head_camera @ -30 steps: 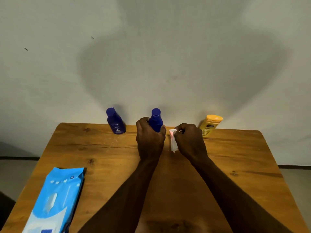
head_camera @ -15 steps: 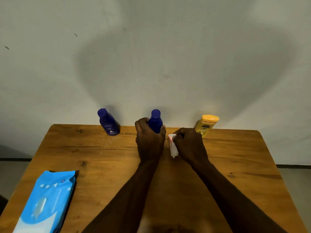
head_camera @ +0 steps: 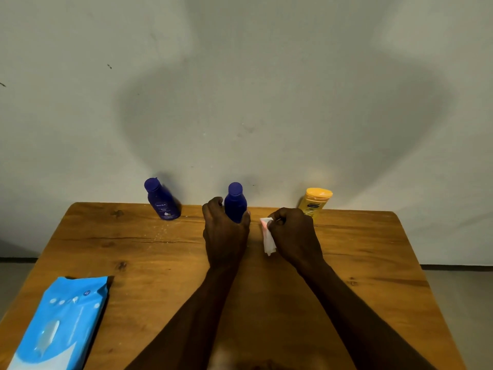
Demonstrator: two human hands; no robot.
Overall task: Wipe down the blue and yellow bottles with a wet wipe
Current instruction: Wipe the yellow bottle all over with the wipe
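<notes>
My left hand (head_camera: 225, 231) is wrapped around the lower body of the middle blue bottle (head_camera: 235, 201), fingers curled round it so only the shoulder and cap show above my knuckles. It stands upright near the far edge of the wooden table (head_camera: 373, 263), long axis vertical. My right hand (head_camera: 294, 236) pinches the wet wipe (head_camera: 268, 236) between thumb and curled fingers — the wipe hangs down on the side facing the bottle. That is the relation I care about: the bottle lies just to the left of the wipe, near but apart, with bare wood between them. My right hand is the one to close that gap, I judge, sweeping leftward and then along the bottle's height. The second blue bottle (head_camera: 161, 200) waits further left, leaning slightly; the yellow bottle (head_camera: 316, 202) sits just beyond my right knuckles — neither is in a hand. The wipes pack (head_camera: 61, 324) lies at the near left corner.
</notes>
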